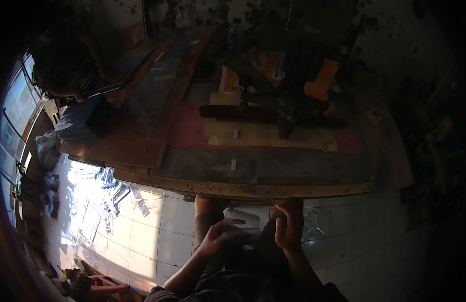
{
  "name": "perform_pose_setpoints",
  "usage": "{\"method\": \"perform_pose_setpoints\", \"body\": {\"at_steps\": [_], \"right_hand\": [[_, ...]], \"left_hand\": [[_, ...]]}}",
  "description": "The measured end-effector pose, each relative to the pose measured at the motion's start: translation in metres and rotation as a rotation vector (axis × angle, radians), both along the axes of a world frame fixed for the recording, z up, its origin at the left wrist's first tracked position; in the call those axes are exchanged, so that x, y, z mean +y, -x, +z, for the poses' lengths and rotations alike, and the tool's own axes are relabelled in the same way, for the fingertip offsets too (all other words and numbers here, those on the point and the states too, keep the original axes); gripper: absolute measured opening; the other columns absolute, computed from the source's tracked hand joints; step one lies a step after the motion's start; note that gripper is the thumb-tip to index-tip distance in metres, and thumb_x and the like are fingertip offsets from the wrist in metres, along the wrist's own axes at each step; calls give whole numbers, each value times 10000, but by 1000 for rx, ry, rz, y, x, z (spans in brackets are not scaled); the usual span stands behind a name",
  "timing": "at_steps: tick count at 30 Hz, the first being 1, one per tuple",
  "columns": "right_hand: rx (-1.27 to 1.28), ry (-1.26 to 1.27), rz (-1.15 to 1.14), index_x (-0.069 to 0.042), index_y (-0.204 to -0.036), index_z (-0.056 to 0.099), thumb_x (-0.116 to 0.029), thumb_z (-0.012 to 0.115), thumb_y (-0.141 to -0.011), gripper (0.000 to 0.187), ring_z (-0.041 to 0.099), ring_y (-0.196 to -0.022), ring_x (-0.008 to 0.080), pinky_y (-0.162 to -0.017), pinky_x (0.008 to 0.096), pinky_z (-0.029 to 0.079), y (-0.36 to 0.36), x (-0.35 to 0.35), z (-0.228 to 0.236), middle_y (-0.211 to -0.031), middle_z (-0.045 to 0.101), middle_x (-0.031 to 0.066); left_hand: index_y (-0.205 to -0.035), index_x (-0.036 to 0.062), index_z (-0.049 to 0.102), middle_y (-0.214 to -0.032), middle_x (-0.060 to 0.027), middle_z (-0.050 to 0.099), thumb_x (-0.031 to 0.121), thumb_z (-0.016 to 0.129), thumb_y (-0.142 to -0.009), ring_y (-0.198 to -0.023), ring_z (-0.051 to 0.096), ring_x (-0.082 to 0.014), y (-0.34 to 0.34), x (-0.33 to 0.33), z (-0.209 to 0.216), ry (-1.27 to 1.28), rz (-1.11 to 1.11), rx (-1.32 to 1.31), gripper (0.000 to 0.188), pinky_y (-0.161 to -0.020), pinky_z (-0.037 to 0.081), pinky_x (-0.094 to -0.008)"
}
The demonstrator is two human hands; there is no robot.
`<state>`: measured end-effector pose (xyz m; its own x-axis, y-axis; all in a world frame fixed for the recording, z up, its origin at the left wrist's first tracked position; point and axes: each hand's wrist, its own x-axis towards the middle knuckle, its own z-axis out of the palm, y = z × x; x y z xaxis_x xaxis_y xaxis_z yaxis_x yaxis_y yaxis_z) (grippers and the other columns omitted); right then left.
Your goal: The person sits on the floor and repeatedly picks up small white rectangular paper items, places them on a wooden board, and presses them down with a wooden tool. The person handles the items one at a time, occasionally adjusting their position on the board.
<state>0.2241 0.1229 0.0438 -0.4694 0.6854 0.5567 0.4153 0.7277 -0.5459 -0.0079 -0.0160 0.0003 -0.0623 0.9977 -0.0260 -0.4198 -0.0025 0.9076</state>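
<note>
Both my hands are over my lap, below the table's near edge. My left hand (216,240) is partly blurred, with a finger stretched to the right across a pale, flat patch (248,217) between my legs. Whether that patch is a sheet or the floor is unclear. My right hand (289,229) is by my right knee, its thumb and forefinger apart and no object visible between them. On the table, small white pieces lie ahead of me: one (233,164) on the dark plate (283,166), another (236,133) on the tan sheet (273,136).
A dark, long-barred tool (273,115) and an orange part (321,80) stand beyond. Another person's arm (99,58) shows at the far left, near a plastic-wrapped dark box (84,121). Strips and scraps (112,194) litter the sunlit floor; a red stool (109,289) is at lower left.
</note>
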Motion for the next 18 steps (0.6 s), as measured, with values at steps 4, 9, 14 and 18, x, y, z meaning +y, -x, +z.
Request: {"method": "perform_pose_setpoints", "body": {"at_steps": [4,9,14,18], "right_hand": [[147,312,112,14,-1326,597,-212,428,-1099,362,650,-1239,291,-1092,386,453,18,-8,9,-1262,697,185],[303,648,303,39,-1378,561,-250,484,-1100,408,663,-1221,262,-1083,384,463,22,-2,21,-1249,714,186],[475,1019,486,1,-1537,394,-226,586,-1063,559,631,-1217,226,-1068,402,489,29,37,55,-1384,628,180],[503,1223,389,-51,-1609,292,-275,642,-1037,708,564,-1248,201,-1082,408,480,49,84,73,-1492,512,164]], "left_hand": [[-1367,-60,546,-1249,-187,707,232,684,-974,-1198,684,-273,-5,-3,17,-44,-14,-42,509,-1071,521,-399],[-1375,-70,535,-1238,-192,713,215,674,-976,-1201,682,-268,-7,-6,17,-39,-51,-7,509,-1077,515,-397],[-1379,-80,527,-1301,-194,684,200,671,-973,-1217,674,-266,-9,-10,17,-105,-99,-109,513,-1085,508,-394],[-1384,-75,527,-1364,-185,649,186,666,-976,-1232,665,-267,-11,-10,18,-130,-130,-143,504,-1090,505,-393]]}}
